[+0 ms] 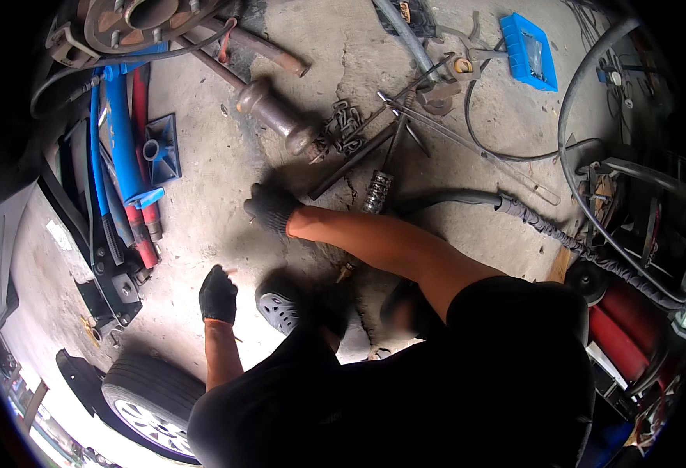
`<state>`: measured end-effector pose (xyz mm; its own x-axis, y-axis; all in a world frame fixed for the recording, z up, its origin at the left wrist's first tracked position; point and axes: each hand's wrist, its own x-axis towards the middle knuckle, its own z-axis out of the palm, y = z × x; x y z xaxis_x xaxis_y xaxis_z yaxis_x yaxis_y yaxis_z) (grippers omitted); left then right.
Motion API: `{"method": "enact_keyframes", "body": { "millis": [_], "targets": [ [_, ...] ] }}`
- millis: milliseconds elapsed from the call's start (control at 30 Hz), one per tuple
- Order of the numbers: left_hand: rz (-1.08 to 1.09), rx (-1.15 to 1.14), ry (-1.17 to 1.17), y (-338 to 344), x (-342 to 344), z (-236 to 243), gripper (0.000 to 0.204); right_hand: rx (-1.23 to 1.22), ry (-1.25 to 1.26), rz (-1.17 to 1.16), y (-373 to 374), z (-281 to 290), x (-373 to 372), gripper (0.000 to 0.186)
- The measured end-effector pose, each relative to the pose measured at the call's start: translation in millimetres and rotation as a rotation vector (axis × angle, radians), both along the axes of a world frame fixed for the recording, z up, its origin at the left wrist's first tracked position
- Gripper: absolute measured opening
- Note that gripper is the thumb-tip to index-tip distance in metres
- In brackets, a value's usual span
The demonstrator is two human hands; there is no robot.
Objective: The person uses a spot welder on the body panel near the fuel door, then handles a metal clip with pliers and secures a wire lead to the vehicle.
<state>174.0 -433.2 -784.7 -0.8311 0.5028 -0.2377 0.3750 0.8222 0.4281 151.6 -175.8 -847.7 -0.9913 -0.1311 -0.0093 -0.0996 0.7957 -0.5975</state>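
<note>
Both my hands wear black work gloves and hang over the concrete floor (202,195). My left hand (218,295) is closed, left of my grey clog (279,310). A thin pale tip shows beside its fingers, but what it grips is too small to make out. Reaching across to the left, my right hand (272,210) is curled closed below a rusty slide hammer weight (272,117). A tiny light bit shows at its fingers; what it holds is hidden. A metal chain (346,125) lies beyond it, with a coiled spring-like metal piece (377,191) to its right.
Blue and red jack parts (128,148) lie at left, near a blue base plate (163,148). A wheel (155,402) stands lower left. Metal rods (467,132) cross the floor ahead. A blue tray (528,51) sits far right; a sleeved hose (545,226) runs right toward red equipment (623,335).
</note>
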Motion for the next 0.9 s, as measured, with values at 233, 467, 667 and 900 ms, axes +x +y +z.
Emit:
{"method": "enact_keyframes", "body": {
  "millis": [233,467,667,900],
  "targets": [
    [0.596,0.690,-1.201,119,-9,41,0.010,-0.891,-0.410,-0.366,32,54,51,0.026],
    [0.297,0.623,-1.480,143,-6,28,0.005,-0.543,-0.232,-0.457,53,66,81,0.019],
    [0.173,0.614,-1.423,163,-9,10,0.014,-0.597,-0.231,-0.535,64,77,79,0.018],
    [-0.078,0.628,-1.100,183,5,6,0.024,-0.555,-0.188,-0.486,74,79,79,0.018]
  ]
}}
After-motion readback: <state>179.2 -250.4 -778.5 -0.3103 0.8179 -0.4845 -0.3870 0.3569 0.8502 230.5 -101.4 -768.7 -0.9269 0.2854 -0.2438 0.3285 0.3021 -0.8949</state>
